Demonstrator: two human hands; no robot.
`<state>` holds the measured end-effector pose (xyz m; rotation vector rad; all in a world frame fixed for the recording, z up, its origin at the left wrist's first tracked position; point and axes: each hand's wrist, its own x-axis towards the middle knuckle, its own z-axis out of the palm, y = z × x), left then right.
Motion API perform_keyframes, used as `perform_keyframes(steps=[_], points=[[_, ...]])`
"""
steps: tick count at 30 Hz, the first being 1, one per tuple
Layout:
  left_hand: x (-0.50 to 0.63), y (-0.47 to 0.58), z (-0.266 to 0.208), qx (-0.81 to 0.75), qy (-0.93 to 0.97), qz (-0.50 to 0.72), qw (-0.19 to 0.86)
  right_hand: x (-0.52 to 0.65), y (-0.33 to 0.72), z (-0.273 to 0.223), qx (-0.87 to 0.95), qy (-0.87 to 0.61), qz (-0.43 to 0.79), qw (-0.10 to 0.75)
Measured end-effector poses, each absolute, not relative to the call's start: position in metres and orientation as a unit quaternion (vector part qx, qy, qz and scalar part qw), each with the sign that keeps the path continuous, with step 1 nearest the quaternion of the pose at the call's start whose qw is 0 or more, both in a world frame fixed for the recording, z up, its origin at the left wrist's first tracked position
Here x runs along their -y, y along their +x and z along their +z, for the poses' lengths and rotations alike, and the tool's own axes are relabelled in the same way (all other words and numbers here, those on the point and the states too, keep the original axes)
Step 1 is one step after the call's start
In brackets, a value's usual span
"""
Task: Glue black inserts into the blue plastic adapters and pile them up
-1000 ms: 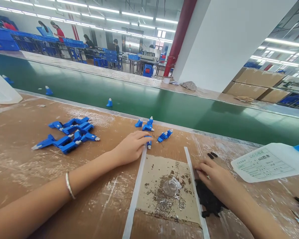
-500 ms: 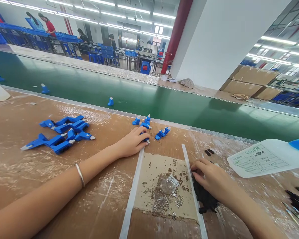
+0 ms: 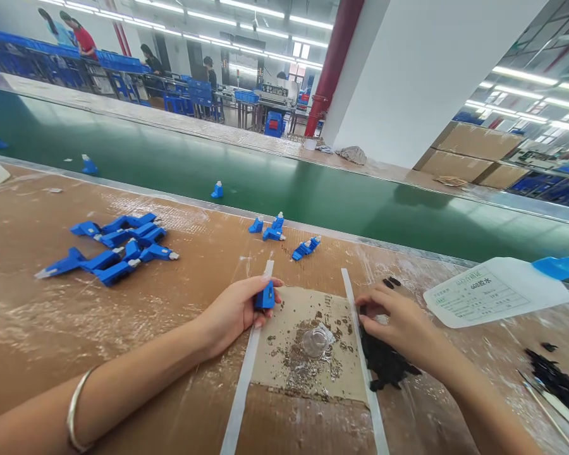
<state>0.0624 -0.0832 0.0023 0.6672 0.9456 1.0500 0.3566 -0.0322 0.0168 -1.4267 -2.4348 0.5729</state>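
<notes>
My left hand grips a small blue plastic part between thumb and fingers, at the upper left corner of a beige sheet. A dark slot shows in the part's face. My right hand is curled with thumb and fingertips close together at the edge of a heap of small black pieces. Whatever its fingertips hold is hidden against the black. Between the hands, a small clear round dish sits on the beige sheet amid shiny wet-looking spots.
Several blue parts lie in a cluster at left; others stand near the belt edge. A green conveyor crosses behind, carrying a few blue parts. A white bottle with blue cap lies right, near more black pieces. People work beyond.
My left hand has picked up a blue part from the group near the belt and drawn it back toward me, beside the beige sheet. My right hand stays at the black heap.
</notes>
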Motion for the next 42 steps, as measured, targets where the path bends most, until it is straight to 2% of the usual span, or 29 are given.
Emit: perform_keyframes(steps=[7,12,17,24,32,42], points=[[0.086,0.064,-0.001,-0.401,0.29,0.463,0.735,0.068,0.33,0.026,0.878,-0.323,0.247,0.253],[0.091,0.065,0.0,-0.392,0.277,0.442,0.758,0.075,0.325,0.016,0.905,-0.251,0.241,0.243],[0.095,0.068,0.003,-0.382,0.27,0.439,0.767,0.074,0.326,0.01,0.911,-0.271,0.225,0.213],[0.106,0.075,0.007,-0.371,0.267,0.46,0.761,0.074,0.326,0.01,0.901,-0.282,0.243,0.222],[0.124,0.094,0.001,-0.346,0.255,0.452,0.782,0.092,0.313,0.021,0.777,-0.297,0.411,0.373],[0.131,0.098,0.004,-0.296,0.245,0.439,0.812,0.097,0.305,0.013,0.78,-0.255,0.425,0.383]])
